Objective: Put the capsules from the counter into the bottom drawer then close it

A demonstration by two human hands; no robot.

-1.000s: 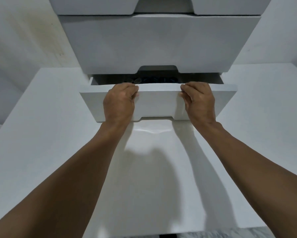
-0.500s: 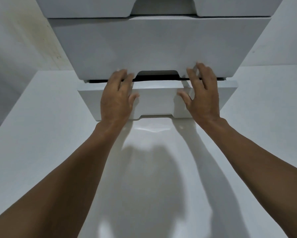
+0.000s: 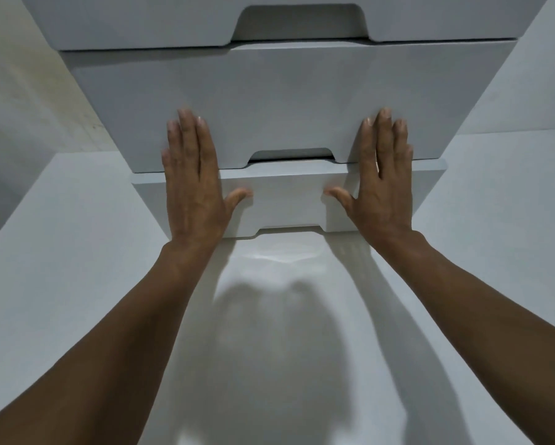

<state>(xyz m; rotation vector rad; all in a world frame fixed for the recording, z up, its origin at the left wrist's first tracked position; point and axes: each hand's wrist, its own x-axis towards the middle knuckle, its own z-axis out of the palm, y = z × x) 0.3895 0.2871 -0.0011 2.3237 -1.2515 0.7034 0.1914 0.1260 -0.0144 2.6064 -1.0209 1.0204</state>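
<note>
Both hands, left hand (image 3: pixel 192 187) at 9 o'clock and right hand (image 3: pixel 382 184) at 3 o'clock of the bottom drawer (image 3: pixel 285 200), are laid flat, fingers straight, against its front, which is judged all but shut; no capsules are seen on the counter (image 3: pixel 61 252).

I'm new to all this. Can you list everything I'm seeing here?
bottom drawer: one, white, lowest in the stack, pushed in or nearly so
middle drawer: one, white, directly above it
top drawer: one, white, at the picture's top edge, partly cut off
counter: one, white, under the stack
wall: pale, stained, behind on the left
left hand: one, bare, flat against the drawer fronts
right hand: one, bare, flat against the drawer fronts
</note>
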